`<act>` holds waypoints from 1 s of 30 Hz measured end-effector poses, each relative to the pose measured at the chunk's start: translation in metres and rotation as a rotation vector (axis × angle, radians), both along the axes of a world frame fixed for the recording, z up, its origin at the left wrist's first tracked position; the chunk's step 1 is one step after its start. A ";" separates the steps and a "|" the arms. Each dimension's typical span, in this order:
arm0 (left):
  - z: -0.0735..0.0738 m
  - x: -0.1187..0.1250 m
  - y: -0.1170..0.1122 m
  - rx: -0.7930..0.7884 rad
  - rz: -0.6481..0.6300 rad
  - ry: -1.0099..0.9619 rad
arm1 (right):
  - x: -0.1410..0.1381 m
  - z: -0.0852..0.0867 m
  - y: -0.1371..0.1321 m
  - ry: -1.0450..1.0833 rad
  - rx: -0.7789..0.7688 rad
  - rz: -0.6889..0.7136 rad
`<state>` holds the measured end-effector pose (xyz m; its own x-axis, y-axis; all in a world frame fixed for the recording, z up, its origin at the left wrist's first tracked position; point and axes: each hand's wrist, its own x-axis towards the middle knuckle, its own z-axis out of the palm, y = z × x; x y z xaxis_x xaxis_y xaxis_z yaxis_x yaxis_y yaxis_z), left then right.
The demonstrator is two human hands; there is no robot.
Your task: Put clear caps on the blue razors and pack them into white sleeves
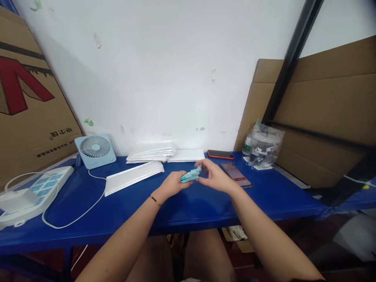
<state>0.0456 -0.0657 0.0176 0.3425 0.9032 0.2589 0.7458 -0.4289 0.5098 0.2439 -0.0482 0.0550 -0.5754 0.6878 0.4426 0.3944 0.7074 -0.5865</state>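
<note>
Above the middle of the blue table, my left hand (173, 184) is closed around a small bundle of light teal, narrow pieces (190, 176); their exact kind I cannot make out. Close by on the right, my right hand (216, 177) has its thumb and fingers curved apart at the far end of the bundle. Whether its fingertips touch the pieces is unclear. A flat white padded mailer (133, 178) lies left of my hands. Behind them, against the wall, are a stack of white mailers (151, 152) and another white mailer (185, 155).
On the blue table (123, 215), a light blue fan (95, 150) and a white power strip (49, 192) with a looping cable stand left. Two phones, one orange-edged (220, 154) and one with a lit screen (235, 174), lie right, near a clear plastic bag (266, 145) and a bottle (247, 144).
</note>
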 end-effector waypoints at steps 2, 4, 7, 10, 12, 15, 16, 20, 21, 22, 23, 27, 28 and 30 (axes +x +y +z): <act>0.008 0.012 0.000 -0.036 0.012 -0.207 | -0.014 0.022 -0.003 0.131 0.101 0.072; 0.014 0.024 0.000 -0.048 0.006 -0.329 | -0.033 0.036 -0.005 0.252 0.174 0.046; 0.013 0.036 0.003 0.010 0.059 -0.397 | -0.058 0.032 -0.002 0.312 0.303 -0.065; 0.000 0.037 0.007 0.047 0.122 -0.378 | -0.069 0.011 0.001 0.269 0.352 -0.091; -0.010 0.035 0.008 0.037 0.131 -0.362 | -0.071 -0.002 0.002 0.243 0.329 -0.072; -0.021 0.033 0.007 -0.013 0.110 -0.403 | -0.071 -0.014 0.003 0.274 0.278 -0.044; -0.024 0.033 0.006 -0.045 0.094 -0.421 | -0.071 -0.015 0.004 0.299 0.265 -0.047; -0.032 0.035 0.004 -0.205 -0.012 -0.440 | -0.068 -0.022 0.008 0.414 0.177 -0.176; -0.033 0.035 0.004 -0.248 -0.032 -0.428 | -0.066 -0.024 0.009 0.443 0.144 -0.215; -0.033 0.035 0.004 -0.274 -0.038 -0.402 | -0.062 -0.025 0.009 0.466 0.112 -0.243; -0.032 0.033 0.004 -0.273 -0.025 -0.354 | -0.057 -0.026 0.009 0.479 0.083 -0.258; -0.012 0.017 0.003 -0.004 0.152 0.128 | -0.026 -0.015 0.009 0.316 -0.060 -0.193; -0.004 0.013 0.002 0.073 0.186 0.287 | -0.017 -0.010 0.010 0.221 -0.135 -0.140; 0.012 0.007 -0.002 0.193 0.172 0.527 | -0.003 0.000 0.011 0.055 -0.319 -0.029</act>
<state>0.0522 -0.0673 0.0296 0.3224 0.9106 0.2585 0.9445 -0.3275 -0.0244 0.2405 -0.0370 0.0553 -0.5348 0.8125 0.2318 0.3730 0.4732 -0.7981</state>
